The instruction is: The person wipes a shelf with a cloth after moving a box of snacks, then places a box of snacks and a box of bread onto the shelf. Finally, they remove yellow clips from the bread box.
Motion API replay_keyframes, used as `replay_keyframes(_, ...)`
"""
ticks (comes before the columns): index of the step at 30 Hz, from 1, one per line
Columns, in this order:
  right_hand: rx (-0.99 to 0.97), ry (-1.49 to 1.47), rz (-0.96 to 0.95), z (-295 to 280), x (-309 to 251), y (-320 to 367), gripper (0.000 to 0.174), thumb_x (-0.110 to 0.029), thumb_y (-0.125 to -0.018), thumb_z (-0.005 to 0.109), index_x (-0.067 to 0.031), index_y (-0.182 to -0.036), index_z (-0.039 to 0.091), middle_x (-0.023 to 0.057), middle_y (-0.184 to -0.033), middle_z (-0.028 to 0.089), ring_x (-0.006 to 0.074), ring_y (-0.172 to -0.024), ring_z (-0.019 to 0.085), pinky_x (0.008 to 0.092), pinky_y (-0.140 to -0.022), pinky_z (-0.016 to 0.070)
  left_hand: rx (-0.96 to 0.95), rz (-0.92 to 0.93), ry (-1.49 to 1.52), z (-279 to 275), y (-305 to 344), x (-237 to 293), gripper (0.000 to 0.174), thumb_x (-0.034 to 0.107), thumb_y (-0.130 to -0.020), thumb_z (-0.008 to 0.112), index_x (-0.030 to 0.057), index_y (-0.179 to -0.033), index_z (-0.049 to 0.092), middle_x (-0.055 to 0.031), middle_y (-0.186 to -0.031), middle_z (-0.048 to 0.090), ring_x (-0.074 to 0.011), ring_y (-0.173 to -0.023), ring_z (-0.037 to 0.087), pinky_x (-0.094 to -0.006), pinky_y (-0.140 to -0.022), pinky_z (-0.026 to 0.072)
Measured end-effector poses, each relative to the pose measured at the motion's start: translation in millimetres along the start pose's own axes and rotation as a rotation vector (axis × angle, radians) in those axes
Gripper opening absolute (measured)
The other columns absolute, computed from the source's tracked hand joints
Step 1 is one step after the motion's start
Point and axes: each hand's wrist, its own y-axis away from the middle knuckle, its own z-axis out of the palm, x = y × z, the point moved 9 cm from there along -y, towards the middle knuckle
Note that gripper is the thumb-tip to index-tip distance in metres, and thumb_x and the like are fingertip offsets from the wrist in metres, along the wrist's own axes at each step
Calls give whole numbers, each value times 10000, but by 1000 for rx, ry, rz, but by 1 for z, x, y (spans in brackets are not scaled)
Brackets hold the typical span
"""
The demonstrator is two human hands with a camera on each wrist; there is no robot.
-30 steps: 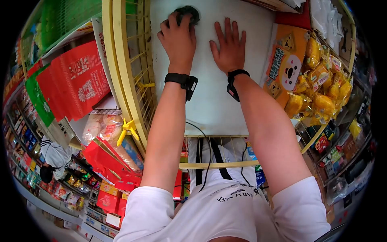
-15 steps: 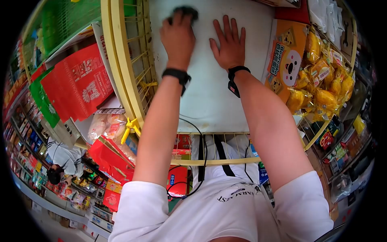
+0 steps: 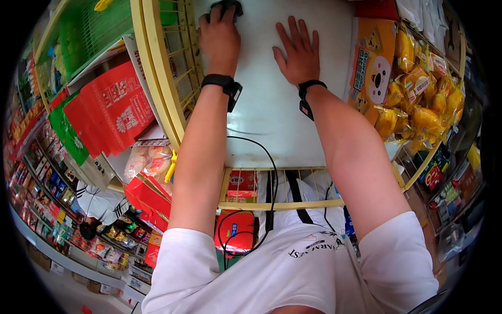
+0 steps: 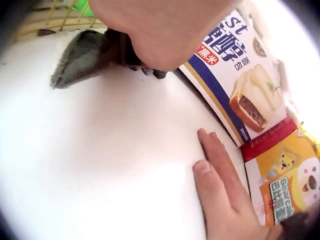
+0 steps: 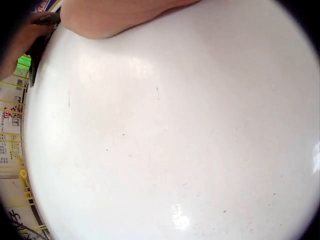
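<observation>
At the top of the head view my left hand [image 3: 220, 44] holds a dark rag [image 3: 236, 7] against the white board [image 3: 261, 120], its fingers bent over it. From the left wrist, the dark grey-green rag [image 4: 80, 57] shows a folded edge on the board, partly hidden behind the hand. My right hand [image 3: 300, 55] rests flat on the same board, fingers spread and holding nothing. Small dark specks dot the board [image 5: 150, 150] in the right wrist view.
A yellow wire rack [image 3: 180, 57] borders the board on the left. To the right stand an orange bear-print box [image 3: 374, 68] and a heap of yellow-wrapped buns [image 3: 423, 99]. A black cable [image 3: 269, 152] hangs over the near edge. Another person [image 3: 102, 201] is among the shelves at lower left.
My left hand has moved with the rag toward the far left of the board. My right hand stays flat in nearly the same place.
</observation>
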Motion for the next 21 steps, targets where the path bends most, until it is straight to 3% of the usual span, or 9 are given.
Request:
replay_keyframes(4, -10, 52, 0, 0, -3, -2, 617, -453, -1000, 551, -282, -1574, 402, 46, -1673, 306, 277, -1546, 257, 577, -1248, 159, -204, 11, 5, -19, 68, 20, 445, 41, -820, 671, 202, -1231, 723, -67, -1297, 651, -366, -1057, 598, -443, -855, 556)
replay_keyframes(6, -56, 134, 10, 1, -2, -3, 612, -454, -1000, 550, -282, -1570, 407, 45, -1672, 311, 271, -1542, 265, 573, -1248, 160, -277, -15, 58, -26, 109, 31, 454, 23, -833, 665, 213, -1242, 715, -47, -1304, 620, -339, -1077, 582, -441, -892, 541)
replay_keyframes(8, -46, 107, 12, 1, -2, 0, 613, -454, -1000, 551, -282, -1571, 406, 44, -1671, 312, 270, -1542, 263, 572, -1249, 159, -316, -19, 71, -33, 115, 34, 431, 33, -842, 664, 208, -1232, 721, -43, -1297, 624, -339, -1081, 583, -442, -889, 544)
replay_keyframes(16, 9, 23, 20, -3, -1, 0, 615, -451, -996, 563, -289, -1569, 407, 33, -1667, 319, 260, -1541, 267, 563, -1254, 160, -113, 42, 13, -7, 6, 23, 420, 55, -878, 628, 207, -1260, 716, -86, -1260, 632, -386, -1052, 580, -463, -870, 548)
replay_keyframes(21, 25, 10, 22, -8, -1, 2, 614, -453, -995, 564, -290, -1566, 411, 29, -1669, 313, 254, -1543, 259, 561, -1253, 169, -63, 179, -79, -3, 7, 33, 479, 40, -876, 588, 217, -1310, 687, -85, -1251, 609, -366, -1006, 563, -441, -826, 527)
